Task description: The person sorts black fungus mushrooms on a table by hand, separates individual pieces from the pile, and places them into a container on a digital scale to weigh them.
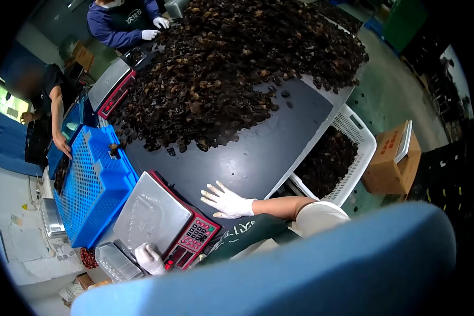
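My right hand [229, 203], in a white glove, lies flat on the dark tabletop [231, 166] with its fingers spread, holding nothing. Low in the head view, my left hand [150, 258], gloved too, is at the near edge of a red scale [151, 215] with a bare metal pan. Its fingers are curled together; whatever may be in them is hidden. Beside it sit clear plastic boxes [117, 260]. Beyond my hands rises a large heap of dark brown, wrinkled pieces [210, 79] that look like wood ear mushrooms.
A blue perforated crate [102, 184] stands left of the scale. Right of the table is a white basket [364, 138] of dark pieces, near a cardboard box [391, 163]. A second scale [110, 84] stands farther off. One co-worker [121, 26] is behind the heap, another [52, 100] at left.
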`<state>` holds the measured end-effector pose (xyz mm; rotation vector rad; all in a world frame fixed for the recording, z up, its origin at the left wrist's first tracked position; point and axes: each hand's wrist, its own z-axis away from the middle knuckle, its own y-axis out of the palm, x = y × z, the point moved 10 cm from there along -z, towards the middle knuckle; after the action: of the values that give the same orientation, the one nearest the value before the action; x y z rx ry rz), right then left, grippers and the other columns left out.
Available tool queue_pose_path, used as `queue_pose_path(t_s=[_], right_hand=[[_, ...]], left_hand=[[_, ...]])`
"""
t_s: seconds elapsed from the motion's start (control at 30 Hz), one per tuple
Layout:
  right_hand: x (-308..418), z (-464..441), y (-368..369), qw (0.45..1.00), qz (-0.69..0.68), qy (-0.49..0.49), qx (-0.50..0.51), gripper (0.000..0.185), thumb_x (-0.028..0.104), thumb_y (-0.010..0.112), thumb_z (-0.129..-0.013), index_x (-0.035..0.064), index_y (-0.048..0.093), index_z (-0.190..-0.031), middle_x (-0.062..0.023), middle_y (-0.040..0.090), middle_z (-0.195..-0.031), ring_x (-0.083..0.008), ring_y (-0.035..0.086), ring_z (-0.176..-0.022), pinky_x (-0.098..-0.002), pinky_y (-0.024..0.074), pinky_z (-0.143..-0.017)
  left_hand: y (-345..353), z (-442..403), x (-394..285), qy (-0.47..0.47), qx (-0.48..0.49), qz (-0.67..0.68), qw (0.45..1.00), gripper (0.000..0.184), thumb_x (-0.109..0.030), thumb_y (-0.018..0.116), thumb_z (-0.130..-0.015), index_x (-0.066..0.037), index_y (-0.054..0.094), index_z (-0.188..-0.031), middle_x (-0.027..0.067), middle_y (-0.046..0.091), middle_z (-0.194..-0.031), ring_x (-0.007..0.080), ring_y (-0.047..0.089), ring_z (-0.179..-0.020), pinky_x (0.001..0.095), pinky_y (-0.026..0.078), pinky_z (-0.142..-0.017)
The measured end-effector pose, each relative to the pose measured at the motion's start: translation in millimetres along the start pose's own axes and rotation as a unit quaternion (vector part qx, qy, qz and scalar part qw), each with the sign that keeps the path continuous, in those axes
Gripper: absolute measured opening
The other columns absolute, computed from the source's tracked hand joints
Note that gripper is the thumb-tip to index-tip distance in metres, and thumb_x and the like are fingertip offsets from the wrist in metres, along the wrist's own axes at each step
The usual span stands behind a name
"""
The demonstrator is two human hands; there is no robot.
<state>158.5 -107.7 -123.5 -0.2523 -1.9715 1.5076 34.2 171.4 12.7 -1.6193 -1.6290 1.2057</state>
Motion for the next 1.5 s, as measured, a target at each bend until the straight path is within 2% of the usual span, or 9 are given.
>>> queue_pose_path(t_s=[0.17,0.47,0.63,0.73,0.87,0.93,1.17,1.4,1.5], right_hand=[[-115,49,-49,0.956,0.052,0.285,-0.035,0.088,0.052,0.059,-0.086,-0.0026,0.029,-0.148,-0.026,0.025,-0.154,-0.0465,0.016,-0.145,-0.0638,0.0054,-0.115],[-260,334,-184,0.68,0.324,0.658,0.015,0.072,0.045,0.05,-0.093,-0.0104,0.044,-0.137,-0.0273,0.031,-0.152,-0.0457,0.022,-0.142,-0.066,0.0104,-0.112],[-255,261,-177,0.816,0.012,0.548,-0.185,0.04,0.022,0.059,-0.085,-0.0001,0.06,-0.118,-0.0219,0.06,-0.121,-0.0344,0.053,-0.117,-0.0489,0.037,-0.101],[-216,210,-190,0.879,0.147,0.343,-0.297,0.028,0.017,0.062,-0.082,0.004,0.065,-0.107,-0.012,0.066,-0.105,-0.0278,0.06,-0.104,-0.0414,0.0423,-0.094],[-247,169,-171,0.901,-0.058,0.301,-0.306,0.024,0.017,0.063,-0.084,0.0072,0.067,-0.106,-0.0098,0.066,-0.105,-0.0285,0.059,-0.104,-0.0402,0.0432,-0.094],[-263,140,-171,0.908,-0.101,0.29,-0.287,0.023,0.016,0.062,-0.086,0.0074,0.066,-0.107,-0.011,0.066,-0.106,-0.0301,0.06,-0.102,-0.041,0.0446,-0.093],[-325,49,-182,0.889,0.038,0.302,-0.343,0.047,0.038,0.059,-0.088,0.0029,0.061,-0.119,-0.0179,0.056,-0.129,-0.0343,0.05,-0.122,-0.0465,0.0348,-0.106],[-246,11,-139,0.961,0.014,0.244,-0.127,0.051,0.051,0.063,-0.078,0.0074,0.061,-0.104,-0.0105,0.056,-0.103,-0.0277,0.049,-0.1,-0.0408,0.0375,-0.085],[-184,19,-116,0.985,-0.001,0.138,-0.106,0.053,0.05,0.064,-0.078,0.0116,0.06,-0.115,-0.0121,0.055,-0.115,-0.0305,0.048,-0.111,-0.0454,0.0353,-0.095]], left_hand=[[7,0,-9,-0.05,0.014,0.064,0.997,0.016,-0.009,0.06,-0.089,0.0,0.06,-0.102,0.0184,0.054,-0.103,0.0353,0.055,-0.098,0.043,0.044,-0.088],[35,-33,-187,0.059,0.111,0.237,0.963,0.031,-0.005,0.061,-0.086,-0.003,0.06,-0.117,0.0175,0.056,-0.118,0.0353,0.052,-0.114,0.0438,0.04,-0.101],[164,-21,-260,0.159,0.234,0.191,0.94,0.058,-0.025,0.065,-0.087,-0.005,0.046,-0.138,0.0246,0.038,-0.145,0.0446,0.035,-0.134,0.055,0.028,-0.109],[238,-14,-268,0.132,0.273,0.077,0.95,0.076,-0.042,0.06,-0.088,-0.006,0.033,-0.149,0.0287,0.02,-0.155,0.0507,0.016,-0.142,0.0654,0.016,-0.111],[255,15,-322,0.244,0.317,0.081,0.913,0.076,-0.039,0.062,-0.085,-0.006,0.034,-0.148,0.0269,0.022,-0.155,0.0495,0.015,-0.143,0.0668,0.014,-0.11],[242,50,-360,0.379,0.379,0.26,0.804,0.048,-0.026,0.062,-0.087,-0.009,0.056,-0.132,0.0201,0.038,-0.149,0.045,0.027,-0.141,0.064,0.019,-0.112],[217,10,-340,0.14,0.324,0.453,0.819,0.026,-0.006,0.062,-0.085,-0.003,0.067,-0.111,0.019,0.064,-0.116,0.0331,0.061,-0.111,0.0403,0.047,-0.098],[213,-25,-276,0.043,0.172,0.355,0.918,0.031,-0.004,0.062,-0.084,-0.001,0.063,-0.115,0.0203,0.056,-0.123,0.0351,0.054,-0.116,0.0412,0.042,-0.101],[221,-37,-267,0.019,0.162,0.32,0.933,0.047,-0.008,0.06,-0.088,-0.003,0.051,-0.133,0.021,0.044,-0.14,0.0361,0.043,-0.131,0.0423,0.033,-0.111]])
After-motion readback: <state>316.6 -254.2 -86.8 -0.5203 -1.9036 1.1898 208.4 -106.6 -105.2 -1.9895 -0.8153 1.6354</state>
